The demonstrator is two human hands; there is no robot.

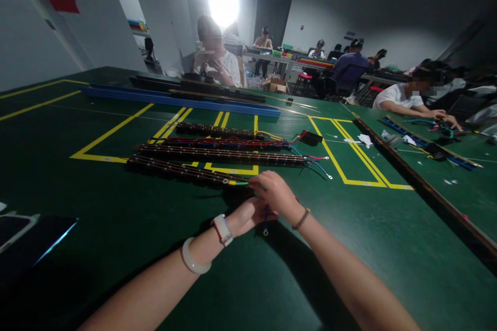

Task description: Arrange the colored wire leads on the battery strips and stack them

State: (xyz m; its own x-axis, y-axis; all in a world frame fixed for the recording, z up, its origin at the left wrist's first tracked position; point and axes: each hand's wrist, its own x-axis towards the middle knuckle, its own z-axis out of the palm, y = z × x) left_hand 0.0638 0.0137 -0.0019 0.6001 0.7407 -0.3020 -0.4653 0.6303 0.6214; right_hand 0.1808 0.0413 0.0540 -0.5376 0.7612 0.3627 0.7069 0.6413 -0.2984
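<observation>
Both my hands meet at the right end of the nearest long dark strip [174, 169]. My right hand [274, 191] has its fingers pinched on a green wire [241, 183], which carries a yellow sleeve and a ring terminal [225, 181]. Just below, my left hand [252, 214] is partly covered by the right; what its fingers hold is hidden. A blue wire with a ring terminal [265, 231] hangs beside the left palm. Behind lie more dark strips [221, 154], one with red and blue wires ending in ring terminals [326, 158].
Yellow tape [334, 165] marks the green table. A blue channel [186, 102] lies across the back, a long brown bar [419, 181] at the right. White scraps [365, 139] lie near it. A dark tablet-like device [50, 240] is at the left. People sit beyond the table.
</observation>
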